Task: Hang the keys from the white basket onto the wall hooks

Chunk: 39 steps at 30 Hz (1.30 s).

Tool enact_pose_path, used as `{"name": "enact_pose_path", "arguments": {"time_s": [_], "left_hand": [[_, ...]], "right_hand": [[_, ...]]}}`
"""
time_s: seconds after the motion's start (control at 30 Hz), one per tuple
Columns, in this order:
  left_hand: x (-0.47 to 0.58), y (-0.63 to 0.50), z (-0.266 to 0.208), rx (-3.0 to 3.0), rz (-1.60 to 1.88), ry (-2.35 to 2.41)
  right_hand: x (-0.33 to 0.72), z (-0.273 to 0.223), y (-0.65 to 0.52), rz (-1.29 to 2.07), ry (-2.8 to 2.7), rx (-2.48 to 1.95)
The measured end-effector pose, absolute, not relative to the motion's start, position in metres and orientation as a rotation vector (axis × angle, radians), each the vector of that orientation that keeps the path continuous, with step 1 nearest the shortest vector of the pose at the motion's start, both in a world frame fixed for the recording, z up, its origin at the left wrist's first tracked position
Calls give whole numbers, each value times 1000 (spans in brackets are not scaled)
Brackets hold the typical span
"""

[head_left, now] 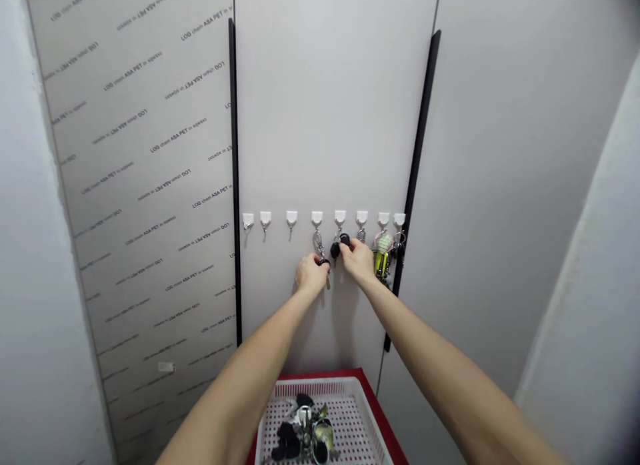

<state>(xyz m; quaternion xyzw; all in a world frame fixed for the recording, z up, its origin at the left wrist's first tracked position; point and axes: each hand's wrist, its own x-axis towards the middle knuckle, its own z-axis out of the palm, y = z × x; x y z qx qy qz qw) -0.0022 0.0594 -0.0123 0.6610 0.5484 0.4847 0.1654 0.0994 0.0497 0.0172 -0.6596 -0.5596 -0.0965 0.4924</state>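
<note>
A row of white adhesive hooks (291, 217) runs across the pale cabinet door. My left hand (311, 273) is closed on a black-headed key (324, 263), which hangs by a metal clip (318, 241) from one of the middle hooks. Just right of it, my right hand (358, 259) pinches a black key fob (345, 239) below the neighbouring hook. Another dark key piece (335, 249) hangs beside that fob. Past my right hand, a key bunch with a yellow-green tag (383, 255) and a dark key bunch (399, 243) hang on the two rightmost hooks.
Below my arms, a white perforated basket (367, 411) rests on a red surface (387, 428); a pile of keys and dark fobs (304, 431) lies in it. Long black handles (235, 185) border the door. Printed film covers the left panel (150, 185).
</note>
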Motion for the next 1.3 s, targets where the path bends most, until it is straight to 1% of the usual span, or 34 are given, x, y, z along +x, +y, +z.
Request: {"name": "enact_pose_path", "arguments": {"time_s": [0.23, 0.43, 0.5, 0.6, 0.73, 0.8, 0.87, 0.97, 1.07, 1.2, 1.3], "left_hand": [[-3, 61, 3, 1820, 1486, 1277], [-9, 66, 43, 1715, 1672, 1124], [-14, 70, 59, 1652, 1722, 1097], [-24, 73, 75, 1551, 1783, 1078], [-37, 66, 77, 1511, 1807, 1019], [-40, 54, 65, 1575, 1744, 938], [-42, 38, 42, 1646, 1627, 851], [-43, 15, -12, 1708, 1407, 820], [-46, 0, -79, 1742, 1219, 899], [-51, -11, -154, 1855, 1000, 1085], [-53, -20, -184, 1944, 871, 1202]], "right_hand": [[104, 43, 50, -235, -1380, -1419], [94, 71, 43, -298, -1446, -1420], [91, 75, 41, -218, -1468, -1372], [88, 75, 37, -13, -1506, -1299], [85, 65, 23, 168, -1539, -1253], [84, 53, 14, 244, -1584, -1231], [83, 34, 4, 343, -1671, -1205], [83, -12, -10, 512, -1812, -1199], [84, -72, -21, 647, -1895, -1313], [83, -144, -33, 570, -1986, -1562], [80, -178, -41, 539, -2009, -1689]]}}
